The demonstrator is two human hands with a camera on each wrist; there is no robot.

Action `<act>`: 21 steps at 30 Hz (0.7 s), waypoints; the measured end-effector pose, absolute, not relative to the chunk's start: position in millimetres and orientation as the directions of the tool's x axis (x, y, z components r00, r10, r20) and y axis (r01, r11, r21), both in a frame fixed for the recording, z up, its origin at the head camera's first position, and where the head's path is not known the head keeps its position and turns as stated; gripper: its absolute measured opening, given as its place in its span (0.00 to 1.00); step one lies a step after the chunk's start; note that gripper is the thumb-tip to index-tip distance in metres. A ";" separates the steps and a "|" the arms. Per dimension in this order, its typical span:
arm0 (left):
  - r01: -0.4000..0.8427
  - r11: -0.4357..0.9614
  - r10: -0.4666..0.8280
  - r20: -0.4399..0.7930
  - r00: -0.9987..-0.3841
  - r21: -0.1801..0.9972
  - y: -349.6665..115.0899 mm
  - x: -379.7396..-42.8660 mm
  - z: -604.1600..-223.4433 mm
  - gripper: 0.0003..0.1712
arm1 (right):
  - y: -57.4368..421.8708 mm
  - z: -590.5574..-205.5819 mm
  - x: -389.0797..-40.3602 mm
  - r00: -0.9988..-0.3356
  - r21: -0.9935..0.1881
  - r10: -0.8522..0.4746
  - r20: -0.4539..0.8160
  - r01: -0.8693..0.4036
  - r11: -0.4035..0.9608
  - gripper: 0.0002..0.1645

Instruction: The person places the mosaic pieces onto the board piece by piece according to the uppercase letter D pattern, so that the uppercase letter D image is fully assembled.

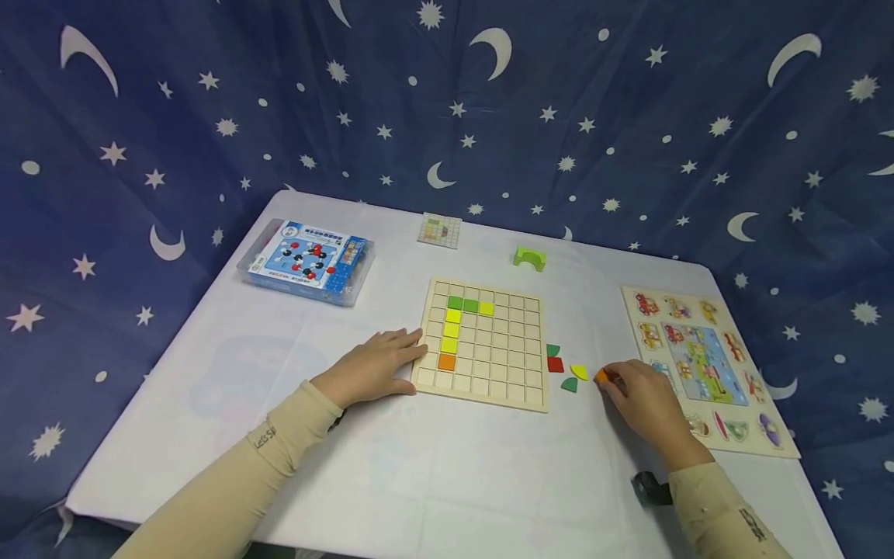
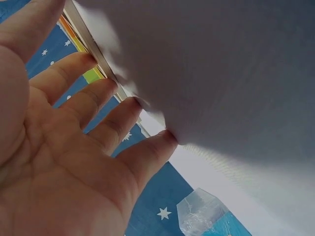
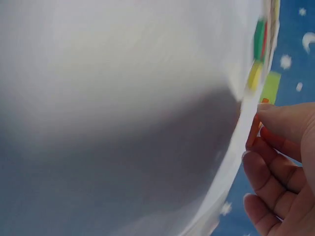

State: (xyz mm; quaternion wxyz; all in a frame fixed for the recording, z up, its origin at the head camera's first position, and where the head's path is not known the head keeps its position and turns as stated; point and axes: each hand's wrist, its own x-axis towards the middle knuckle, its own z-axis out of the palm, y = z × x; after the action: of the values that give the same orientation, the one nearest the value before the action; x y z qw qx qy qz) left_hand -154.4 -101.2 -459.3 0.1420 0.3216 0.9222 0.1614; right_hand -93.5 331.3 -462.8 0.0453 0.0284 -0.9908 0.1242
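A wooden grid board (image 1: pixel 497 351) lies mid-table, with a column of yellow squares (image 1: pixel 450 329), an orange square (image 1: pixel 446 362) below them and green squares (image 1: pixel 463 304) along the top. My left hand (image 1: pixel 373 366) rests at the board's left edge, its fingers extended; in the left wrist view the fingertips touch the edge and the tablecloth. To the right of the board, my right hand (image 1: pixel 644 402) pinches an orange piece (image 3: pixel 254 132) between thumb and fingers, close to the tablecloth. The piece's full shape is hidden. Beside it lie a yellow piece (image 1: pixel 579 373), green pieces (image 1: pixel 569 384) and a red piece (image 1: pixel 555 365).
A patterned card (image 1: pixel 439 231) and a green arch block (image 1: pixel 530 258) lie behind the board. At the back left sits a plastic box with a molecule picture (image 1: pixel 307 261). A wooden picture puzzle (image 1: pixel 708 365) lies on the right, near the right forearm.
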 end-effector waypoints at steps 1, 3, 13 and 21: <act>0.548 0.741 0.639 -0.157 -0.753 0.388 -101.5 -154.6 -459.5 0.42 | 324.1 -462.7 -95.5 -0.992 -0.246 -0.062 0.108 -0.087 0.965 0.14; 0.550 0.739 0.641 -0.156 -0.751 0.389 -101.9 -154.8 -459.8 0.42 | 308.6 -462.9 -99.9 -0.983 -0.245 -0.113 0.143 -0.146 0.958 0.14; 0.546 0.742 0.640 -0.166 -0.750 0.390 -100.9 -155.2 -459.7 0.42 | 237.0 -463.4 -115.3 -0.873 -0.183 -0.408 0.268 -0.462 0.868 0.13; 0.542 0.744 0.636 -0.167 -0.753 0.390 -100.7 -155.5 -460.0 0.42 | 198.7 -462.2 -124.1 -0.847 -0.171 -0.480 0.229 -0.520 0.837 0.11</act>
State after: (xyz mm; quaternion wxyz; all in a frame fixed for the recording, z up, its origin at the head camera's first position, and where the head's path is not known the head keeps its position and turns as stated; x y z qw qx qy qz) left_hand -155.5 -100.7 -460.0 0.1460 0.3195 0.9224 0.1607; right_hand -124.1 198.7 -462.2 0.0887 0.2620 -0.9542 0.1139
